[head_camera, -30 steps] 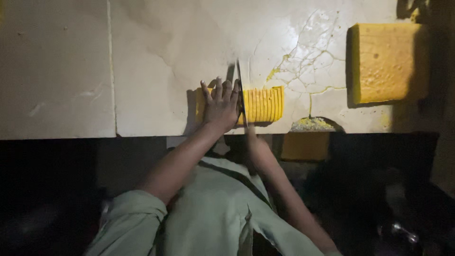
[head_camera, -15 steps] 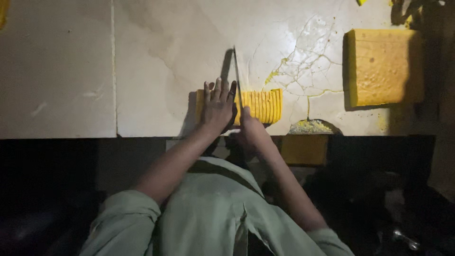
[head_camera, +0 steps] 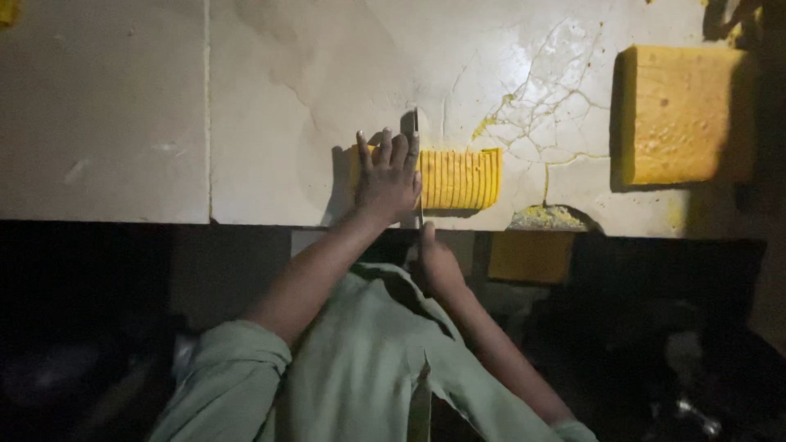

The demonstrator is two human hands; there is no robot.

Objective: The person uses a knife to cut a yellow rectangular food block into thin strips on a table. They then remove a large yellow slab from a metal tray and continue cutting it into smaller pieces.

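Your hands are slicing a yellow block at the near edge of the pale worktop (head_camera: 246, 98), just right of frame centre.

Your left hand (head_camera: 388, 176) lies flat, fingers spread, pressing on the left end of the yellow block (head_camera: 458, 178), whose right part is already cut into thin upright slices. Your right hand (head_camera: 435, 260) sits below the worktop edge, closed around what looks like the handle of a knife (head_camera: 416, 155); the dim light hides the grip itself. The thin blade runs up along your left fingertips, at the boundary of the slices. A larger yellow slab (head_camera: 679, 115) rests well apart at the upper right, with yellow crumbs (head_camera: 547, 216) between.
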